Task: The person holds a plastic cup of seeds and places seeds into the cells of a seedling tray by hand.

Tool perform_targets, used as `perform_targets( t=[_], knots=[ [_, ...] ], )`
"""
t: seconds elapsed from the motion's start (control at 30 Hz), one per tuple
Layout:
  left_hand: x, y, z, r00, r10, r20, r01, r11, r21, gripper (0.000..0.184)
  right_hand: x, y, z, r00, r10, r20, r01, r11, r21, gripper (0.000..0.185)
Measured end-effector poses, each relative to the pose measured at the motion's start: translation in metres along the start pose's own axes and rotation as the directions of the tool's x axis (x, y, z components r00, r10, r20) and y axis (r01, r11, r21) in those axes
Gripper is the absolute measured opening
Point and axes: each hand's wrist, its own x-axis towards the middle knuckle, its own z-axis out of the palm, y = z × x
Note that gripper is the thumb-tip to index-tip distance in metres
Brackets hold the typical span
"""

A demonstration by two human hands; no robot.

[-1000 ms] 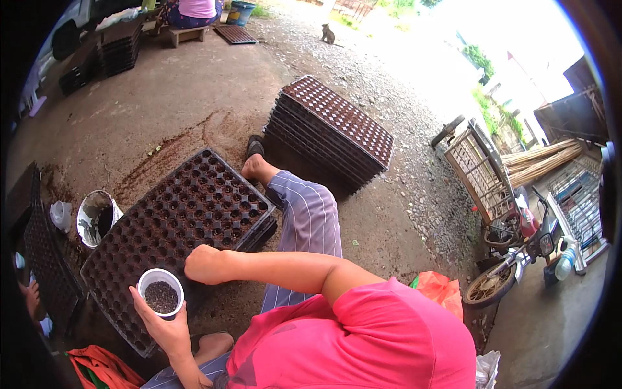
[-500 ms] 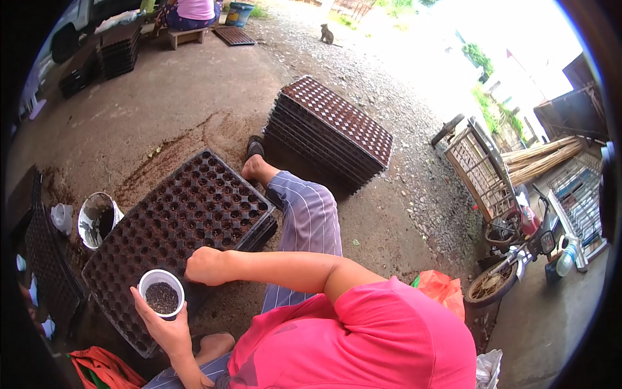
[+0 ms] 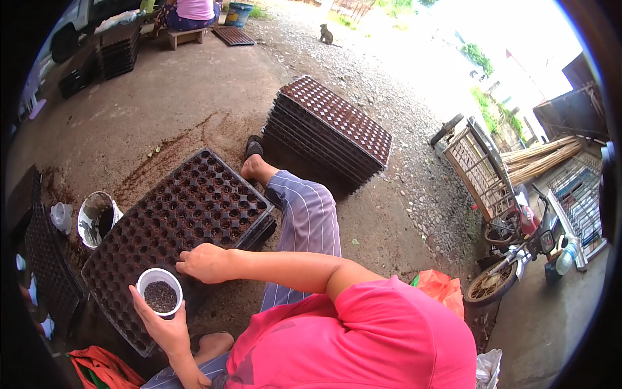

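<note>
My left hand (image 3: 162, 329) is wrapped round a white plastic cup (image 3: 142, 283), held upright over the near part of a seedling tray. Small dark grains, seed-like, lie inside the cup (image 3: 160, 297). Just right of the cup, my right hand (image 3: 205, 263) hovers over the tray with thumb and fingers pinched together. Whatever is between those fingertips is too small to see. The black seedling tray (image 3: 194, 194) has rows of round cells with brown soil in them, and it rests on other trays.
A tall stack of soil-filled trays (image 3: 330, 123) stands beyond my foot. A white bucket (image 3: 115, 214) sits left of the tray. At right are a motorcycle (image 3: 512, 259) and a wooden cart (image 3: 476, 168). Another person (image 3: 194, 10) sits far back; an animal (image 3: 326, 34) is on the gravel.
My right hand has shifted slightly left and up over the tray, and its pinched fingertips now show more clearly. The left hand and cup have hardly moved.
</note>
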Motion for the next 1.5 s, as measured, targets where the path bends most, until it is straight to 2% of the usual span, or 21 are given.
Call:
perform_targets(
  t=[0.07,0.17,0.23,0.47,0.53,0.67,0.77,0.97,1.03,1.07,1.17,1.2,1.23,1.27,1.3,1.33,1.37,1.43,1.47,1.5],
  knots=[
    [-0.001,-0.002,0.0,1.0,0.011,-0.007,-0.011,1.0,0.008,0.116,-0.001,-0.001,-0.001,0.999,-0.025,-0.036,0.024,0.999,-0.023,0.025],
    [-0.001,-0.002,0.0,1.0,0.015,-0.006,-0.015,1.0,0.008,0.117,-0.001,-0.002,-0.003,1.0,0.023,0.018,-0.022,1.0,-0.014,0.035],
    [-0.001,-0.001,0.001,1.0,0.016,-0.007,-0.016,1.0,0.008,0.117,-0.001,0.001,0.002,1.0,-0.021,0.021,0.022,0.999,-0.048,0.023],
    [0.0,0.0,0.0,1.0,0.009,-0.005,-0.009,1.0,0.003,0.116,-0.001,-0.002,0.003,0.991,0.044,0.124,-0.041,0.999,-0.028,0.023],
    [0.0,0.0,0.001,1.0,0.007,-0.004,-0.007,1.0,0.001,0.117,-0.004,-0.001,0.008,0.998,-0.01,-0.057,0.01,1.0,0.007,0.024],
    [0.001,0.0,0.001,1.0,0.006,-0.001,-0.006,1.0,0.004,0.117,-0.005,0.001,0.008,0.996,-0.053,-0.069,0.051,0.998,-0.032,0.024],
    [0.001,0.0,0.002,1.0,0.003,0.003,-0.003,1.0,0.004,0.117,-0.003,0.0,0.008,0.998,-0.033,-0.048,0.033,0.999,-0.007,0.023],
    [0.003,0.003,0.003,1.0,-0.015,0.005,0.015,1.0,0.012,0.116,-0.002,-0.004,-0.004,0.995,0.036,0.096,-0.037,0.999,0.004,0.019],
    [0.004,-0.002,0.005,1.0,0.002,-0.003,-0.003,1.0,-0.022,0.115,-0.001,0.003,0.004,0.998,0.04,0.04,-0.039,0.999,-0.038,0.016],
    [0.007,-0.004,0.006,1.0,0.001,-0.02,-0.002,1.0,-0.009,0.112,0.0,0.006,-0.005,0.999,0.026,-0.038,-0.029,0.998,-0.055,0.014],
    [0.015,-0.009,0.003,0.994,0.014,-0.113,-0.008,0.998,0.057,0.108,-0.005,0.021,-0.045,0.98,0.106,-0.169,-0.123,0.988,-0.095,0.014],
    [0.018,-0.011,0.001,0.987,0.023,-0.158,-0.012,0.997,0.074,0.107,-0.009,0.033,-0.052,0.96,0.108,-0.257,-0.124,0.991,-0.045,0.019],
    [0.018,-0.01,-0.001,0.98,0.021,-0.198,-0.002,0.995,0.098,0.106,-0.008,0.037,-0.062,0.934,0.231,-0.272,-0.219,0.973,0.071,0.02],
    [0.017,-0.015,-0.005,0.976,0.013,-0.218,0.018,0.99,0.141,0.108,-0.006,0.06,-0.047,0.9,0.277,-0.338,-0.25,0.961,0.123,0.02],
    [0.014,-0.021,-0.007,0.966,0.045,-0.255,-0.006,0.988,0.151,0.109,-0.003,0.052,-0.064,0.898,0.341,-0.278,-0.321,0.94,0.116,0.018],
    [0.009,-0.031,-0.009,0.96,-0.001,-0.28,0.028,0.995,0.092,0.11,0.001,0.058,-0.063,0.896,0.32,-0.307,-0.289,0.947,0.142,0.018],
    [0.007,-0.039,-0.01,0.955,0.002,-0.298,0.039,0.99,0.132,0.111,0.004,0.063,-0.058,0.888,0.311,-0.339,-0.272,0.949,0.16,0.017],
    [0.009,-0.04,-0.008,0.946,-0.064,-0.318,0.097,0.991,0.089,0.111,0.01,0.065,-0.054,0.884,0.274,-0.378,-0.193,0.952,0.238,0.017],
    [0.009,-0.043,-0.009,0.943,-0.119,-0.312,0.131,0.991,0.019,0.111,0.016,0.059,-0.052,0.897,0.258,-0.36,-0.195,0.96,0.201,0.017],
    [0.01,-0.044,-0.01,0.945,-0.129,-0.301,0.144,0.989,0.027,0.111,0.023,0.056,-0.049,0.9,0.265,-0.347,-0.198,0.956,0.215,0.017]
  ],
)
